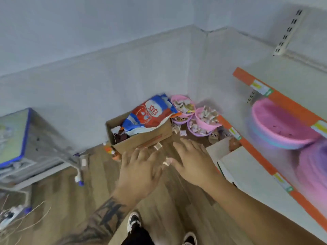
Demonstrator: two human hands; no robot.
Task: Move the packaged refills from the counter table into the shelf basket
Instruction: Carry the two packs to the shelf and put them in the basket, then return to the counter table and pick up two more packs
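I see the left hand (139, 171) and right hand (193, 162) both spread flat, holding nothing — the reaching step. Next I must grasp a refill — maybe in the cardboard box (141, 138).

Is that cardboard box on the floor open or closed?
Open: the cardboard box has no lid across its top, and a red-and-blue bag sticks out above its rim.

The red, white and blue plastic packet (150, 114) lying on top of the open brown cardboard box (141, 140) bears large white Chinese characters on its red panel, seemingly "立白". The yellow-and-green price tags (261, 88) on the orange shelf edge strip (290, 103) are too blurred to read.
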